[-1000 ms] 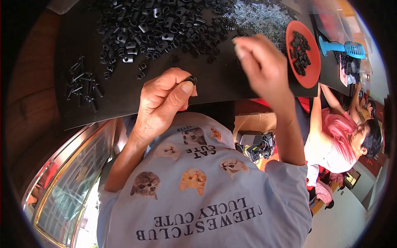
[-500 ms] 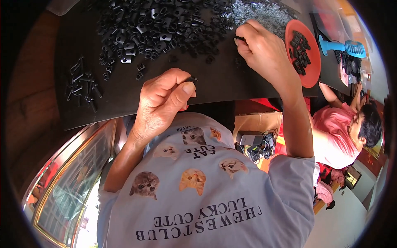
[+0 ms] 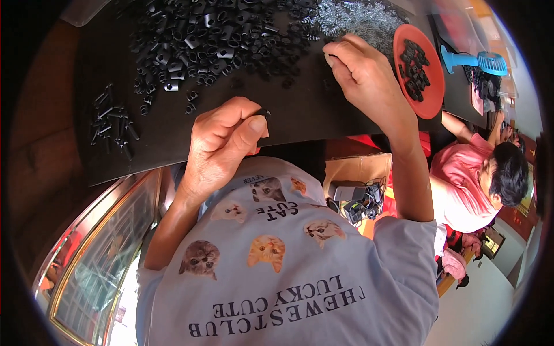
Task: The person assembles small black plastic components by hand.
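Left hand pinches small black part

Count the clock from that hand. Thin black pins lie at nine, and a big black heap sits at twelve. The small black part peeks out at two, close by, near the table's edge. It looks dark and shiny, mostly hidden. I think this step is holding it steady; the next move seems to need a careful pinch. The right hand, farther out at two, has fingers bent in narrow. I can't tell if it holds anything.
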Demonstrator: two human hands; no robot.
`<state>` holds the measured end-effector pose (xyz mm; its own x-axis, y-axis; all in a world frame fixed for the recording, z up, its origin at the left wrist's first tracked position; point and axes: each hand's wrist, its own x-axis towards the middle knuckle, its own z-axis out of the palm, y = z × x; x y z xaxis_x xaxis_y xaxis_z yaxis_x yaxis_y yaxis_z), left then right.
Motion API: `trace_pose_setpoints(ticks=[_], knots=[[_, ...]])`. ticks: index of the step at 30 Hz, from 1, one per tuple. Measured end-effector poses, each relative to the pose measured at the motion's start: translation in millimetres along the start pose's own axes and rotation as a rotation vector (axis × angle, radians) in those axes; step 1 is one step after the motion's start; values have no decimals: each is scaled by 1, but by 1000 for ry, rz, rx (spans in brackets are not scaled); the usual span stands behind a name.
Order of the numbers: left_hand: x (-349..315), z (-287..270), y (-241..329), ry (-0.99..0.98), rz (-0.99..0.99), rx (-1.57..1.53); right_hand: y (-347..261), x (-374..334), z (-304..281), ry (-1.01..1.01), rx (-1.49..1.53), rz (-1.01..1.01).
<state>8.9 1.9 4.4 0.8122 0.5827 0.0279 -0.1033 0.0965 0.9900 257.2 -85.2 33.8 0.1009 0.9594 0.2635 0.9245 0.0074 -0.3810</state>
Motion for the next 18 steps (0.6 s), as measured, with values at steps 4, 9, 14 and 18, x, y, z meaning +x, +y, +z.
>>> trace_pose_setpoints(ticks=[4,9,14,18], knots=[[0,1,1,11,-13,-1,-12,-2,-6,56,175,49],[0,1,-1,14,-17,-3,-32,-6,-7,51,334,16],[0,0,-1,9,-19,33,-52,-4,4,39,526,-17],[-1,-1,-2,-10,-34,-13,-59,-6,13,-13,662,62]])
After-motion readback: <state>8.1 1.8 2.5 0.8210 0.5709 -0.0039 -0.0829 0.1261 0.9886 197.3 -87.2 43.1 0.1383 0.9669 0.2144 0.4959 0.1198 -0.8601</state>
